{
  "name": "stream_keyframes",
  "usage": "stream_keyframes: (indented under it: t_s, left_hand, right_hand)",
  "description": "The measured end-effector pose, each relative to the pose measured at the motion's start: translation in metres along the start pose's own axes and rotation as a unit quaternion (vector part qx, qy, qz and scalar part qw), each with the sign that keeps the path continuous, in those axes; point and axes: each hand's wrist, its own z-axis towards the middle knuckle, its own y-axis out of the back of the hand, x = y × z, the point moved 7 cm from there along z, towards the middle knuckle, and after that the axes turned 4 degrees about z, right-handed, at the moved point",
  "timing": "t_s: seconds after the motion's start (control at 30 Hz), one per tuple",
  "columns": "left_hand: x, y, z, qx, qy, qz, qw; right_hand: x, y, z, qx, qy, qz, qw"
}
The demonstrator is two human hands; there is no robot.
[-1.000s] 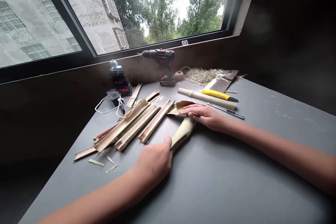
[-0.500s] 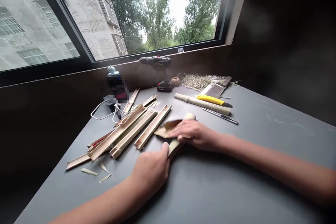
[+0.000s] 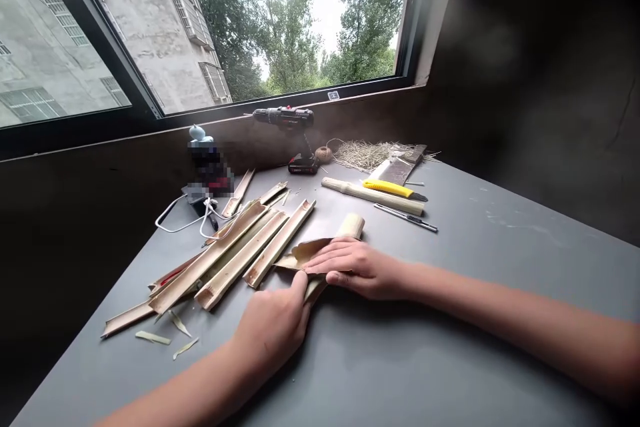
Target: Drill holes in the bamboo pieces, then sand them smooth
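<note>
My left hand [image 3: 275,320] is wrapped round the near end of a pale bamboo piece [image 3: 353,225], its thumb on top. The bamboo slants away from me over the grey table. Across its middle lies a curled brown sheet that looks like sandpaper [image 3: 306,251]. My right hand [image 3: 357,267] grips this sheet and presses it down on the bamboo, fingers together on top and thumb on the near side. The fingertips nearly meet my left thumb. What lies beneath my right palm is hidden.
Several split bamboo pieces [image 3: 235,257] lie to the left, with shavings [image 3: 153,337] before them. Behind my hands are a bamboo stick [image 3: 345,191], a yellow-handled knife [image 3: 387,188], a slim cutter [image 3: 406,217], a cleaver [image 3: 407,165], a cordless drill [image 3: 303,140] and twine [image 3: 324,155].
My right hand has slid the sandpaper along the bamboo toward my left hand, baring more of the far end. My left hand keeps its hold. The whole view has shifted slightly.
</note>
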Motion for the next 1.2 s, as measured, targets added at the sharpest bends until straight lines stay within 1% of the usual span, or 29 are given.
stream_keyframes:
  t_s: [0.07, 0.1, 0.13, 0.17, 0.2, 0.27, 0.33, 0.37, 0.4, 0.43, 0.47, 0.53, 0.57, 0.6, 0.67, 0.77, 0.83, 0.87, 0.93, 0.97, 1.03, 1.07, 1.13, 1.2]
  left_hand:
    - [0.001, -0.001, 0.0, 0.006, 0.004, 0.002, 1.0]
    - [0.002, -0.002, -0.001, 0.01, 0.008, 0.005, 1.0]
    - [0.003, -0.002, -0.001, 0.012, 0.012, 0.006, 1.0]
    - [0.004, -0.002, -0.001, 0.014, 0.013, 0.004, 1.0]
    - [0.006, -0.002, -0.001, 0.017, 0.016, 0.0, 1.0]
    - [0.01, -0.003, -0.002, 0.02, 0.021, -0.024, 0.999]
    - [0.014, -0.002, -0.002, 0.0, 0.022, -0.081, 0.997]
    - [0.017, 0.0, -0.001, -0.018, 0.02, -0.126, 0.992]
    - [0.02, 0.002, 0.0, -0.039, 0.017, -0.184, 0.982]
    - [0.023, 0.004, 0.001, -0.054, 0.014, -0.256, 0.965]
    - [0.027, 0.005, 0.002, -0.059, 0.017, -0.335, 0.94]
    - [0.035, 0.002, 0.005, -0.04, 0.036, -0.48, 0.876]
    - [0.038, 0.0, 0.007, -0.026, 0.052, -0.534, 0.843]
    - [0.042, -0.002, 0.008, -0.015, 0.067, -0.574, 0.816]
    - [0.049, -0.004, 0.008, -0.015, 0.088, -0.62, 0.779]
    - [0.058, -0.003, 0.008, -0.046, 0.083, -0.663, 0.743]
    - [0.059, -0.002, 0.008, -0.069, 0.061, -0.677, 0.73]
    - [0.059, -0.001, 0.008, -0.077, 0.049, -0.678, 0.73]
    - [0.056, 0.0, 0.01, -0.078, 0.032, -0.661, 0.745]
    - [0.053, 0.0, 0.01, -0.073, 0.025, -0.646, 0.759]
    - [0.048, 0.0, 0.012, -0.064, 0.01, -0.599, 0.798]
    - [0.045, 0.0, 0.013, -0.063, 0.004, -0.57, 0.82]
    - [0.041, 0.001, 0.014, -0.069, -0.007, -0.503, 0.861]
    - [0.039, 0.003, 0.014, -0.09, -0.015, -0.441, 0.893]
  right_hand:
    - [-0.017, 0.015, -0.003, -0.021, -0.037, -0.022, 0.999]
    - [-0.029, 0.028, -0.006, -0.061, -0.073, -0.038, 0.995]
    - [-0.038, 0.039, -0.01, -0.083, -0.096, -0.047, 0.991]
    - [-0.045, 0.047, -0.013, -0.107, -0.117, -0.056, 0.986]
    - [-0.046, 0.05, -0.014, -0.116, -0.124, -0.06, 0.984]
    - [-0.036, 0.041, -0.012, -0.087, -0.095, -0.05, 0.99]
    - [-0.02, 0.025, -0.008, -0.037, -0.046, -0.017, 0.998]
    - [-0.016, 0.023, -0.007, -0.033, -0.043, 0.007, 0.998]
    - [-0.019, 0.026, -0.008, -0.056, -0.065, 0.029, 0.996]
    - [-0.028, 0.035, -0.011, -0.101, -0.107, 0.045, 0.988]
    - [-0.039, 0.046, -0.016, -0.157, -0.158, 0.053, 0.973]
    - [-0.061, 0.068, -0.03, -0.257, -0.241, 0.054, 0.934]
    - [-0.068, 0.074, -0.035, -0.284, -0.262, 0.052, 0.921]
    - [-0.072, 0.077, -0.038, -0.299, -0.272, 0.052, 0.913]
    - [-0.075, 0.077, -0.04, -0.317, -0.292, 0.066, 0.9]
    - [-0.071, 0.072, -0.041, -0.344, -0.315, 0.107, 0.878]
    - [-0.067, 0.069, -0.041, -0.36, -0.328, 0.151, 0.86]
    - [-0.065, 0.066, -0.04, -0.36, -0.332, 0.19, 0.851]
    - [-0.06, 0.055, -0.034, -0.333, -0.33, 0.299, 0.831]
    - [-0.054, 0.047, -0.029, -0.309, -0.322, 0.356, 0.821]
    - [-0.039, 0.034, -0.018, -0.268, -0.292, 0.444, 0.804]
    - [-0.031, 0.031, -0.013, -0.258, -0.276, 0.461, 0.803]
    - [-0.016, 0.029, -0.005, -0.256, -0.253, 0.463, 0.81]
    - [0.0, 0.034, -0.001, -0.259, -0.232, 0.429, 0.834]
